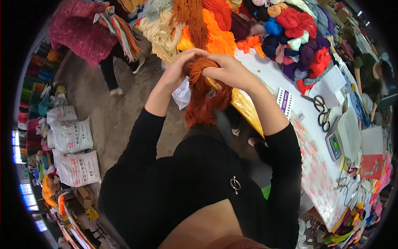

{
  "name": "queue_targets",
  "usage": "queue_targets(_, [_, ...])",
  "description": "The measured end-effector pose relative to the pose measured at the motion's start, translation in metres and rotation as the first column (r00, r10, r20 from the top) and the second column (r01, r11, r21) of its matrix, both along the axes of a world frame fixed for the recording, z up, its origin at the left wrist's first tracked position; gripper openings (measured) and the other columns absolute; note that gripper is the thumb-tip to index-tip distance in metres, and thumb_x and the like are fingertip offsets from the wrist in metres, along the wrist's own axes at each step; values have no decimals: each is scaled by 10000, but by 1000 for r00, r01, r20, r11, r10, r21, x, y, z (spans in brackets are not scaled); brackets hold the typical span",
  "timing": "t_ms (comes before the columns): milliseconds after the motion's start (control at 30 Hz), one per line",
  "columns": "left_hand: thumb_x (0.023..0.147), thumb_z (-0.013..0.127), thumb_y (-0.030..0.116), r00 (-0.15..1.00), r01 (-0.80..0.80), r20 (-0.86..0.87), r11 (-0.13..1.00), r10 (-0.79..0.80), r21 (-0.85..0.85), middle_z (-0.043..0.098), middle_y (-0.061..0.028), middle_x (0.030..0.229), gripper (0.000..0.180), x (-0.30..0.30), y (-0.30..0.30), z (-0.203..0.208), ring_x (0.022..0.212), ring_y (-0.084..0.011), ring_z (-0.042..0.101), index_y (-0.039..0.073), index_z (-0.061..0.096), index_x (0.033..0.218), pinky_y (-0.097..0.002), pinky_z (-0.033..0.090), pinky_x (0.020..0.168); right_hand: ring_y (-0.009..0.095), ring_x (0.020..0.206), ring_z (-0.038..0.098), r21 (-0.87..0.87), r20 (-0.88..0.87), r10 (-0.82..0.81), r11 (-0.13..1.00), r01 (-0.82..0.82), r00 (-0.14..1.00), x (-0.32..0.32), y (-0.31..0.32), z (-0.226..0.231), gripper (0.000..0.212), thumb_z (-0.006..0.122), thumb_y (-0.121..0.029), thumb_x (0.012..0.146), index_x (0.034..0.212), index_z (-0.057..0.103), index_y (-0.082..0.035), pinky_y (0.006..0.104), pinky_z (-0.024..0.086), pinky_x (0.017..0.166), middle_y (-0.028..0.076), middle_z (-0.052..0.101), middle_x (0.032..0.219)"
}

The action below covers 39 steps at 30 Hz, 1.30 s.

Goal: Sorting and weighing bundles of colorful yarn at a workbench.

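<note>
A rust-orange skein of yarn point(199, 108) hangs in front of me at the table's near edge, its loose strands falling toward my waist. My left hand point(181, 68) is closed around the skein's top from the left, with its fingertips partly hidden. From the right, my right hand point(230, 71) grips the same top, thumb laid across the strands and fingers curled behind. Both hands nearly meet there. Just beyond them lies a heap of loose skeins, with bright orange yarn point(217, 37), cream yarn point(159, 31) and more rust yarn point(190, 16).
On the white table point(265, 70) to the right are multicoloured yarn balls point(290, 25), scissors point(319, 103), a digital scale point(334, 145) and a punched card point(284, 101). White sacks point(78, 168) stand at left. Other people are at far left and far right.
</note>
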<state>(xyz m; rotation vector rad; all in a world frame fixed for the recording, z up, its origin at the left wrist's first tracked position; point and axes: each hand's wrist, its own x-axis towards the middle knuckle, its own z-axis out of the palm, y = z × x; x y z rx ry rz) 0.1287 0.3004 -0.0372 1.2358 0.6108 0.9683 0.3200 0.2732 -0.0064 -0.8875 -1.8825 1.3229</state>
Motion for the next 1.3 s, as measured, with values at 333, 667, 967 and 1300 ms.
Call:
queue_targets(333, [859, 369, 616, 869, 199, -321, 859, -377, -471, 593, -98, 636, 676, 18, 1, 7, 378, -134, 510, -23, 586, 886, -201, 400, 326, 87, 675, 545, -246, -52, 210, 945, -217, 976, 43, -2, -25, 356, 662, -235, 779, 1031, 539, -15, 241, 436, 624, 35, 599, 786])
queue_targets(667, [891, 329, 560, 699, 689, 80, 638, -711, -344, 593, -189, 993, 707, -1, 23, -15, 824, -291, 634, -35, 366, 1272, -346, 542, 683, 152, 633, 621, -475, -525, 64, 805, -354, 849, 57, -9, -41, 286, 521, -103, 832, 1072, 510, 51, 251, 516, 568, 108, 625, 785])
queue_targets(967, [748, 596, 571, 634, 758, 38, 610, -773, -232, 541, -230, 1124, 880, -9, 42, -28, 892, -320, 623, -111, 353, 1248, -339, 553, 502, 295, 750, 666, -550, -608, 39, 700, -455, 793, 62, -14, -56, 444, 433, -195, 901, 1225, 364, 101, 225, 491, 404, 266, 602, 964])
queue_targets(1300, [865, 534, 422, 873, 416, -257, 908, -414, -50, 593, -88, 1080, 535, 5, 35, -18, 1046, -148, 537, 3, 498, 1196, -277, 395, 908, 332, 895, 626, -505, -798, -48, 599, -622, 601, 61, -8, -64, 476, 380, -255, 939, 1300, 292, 43, 312, 571, 567, 266, 480, 1204])
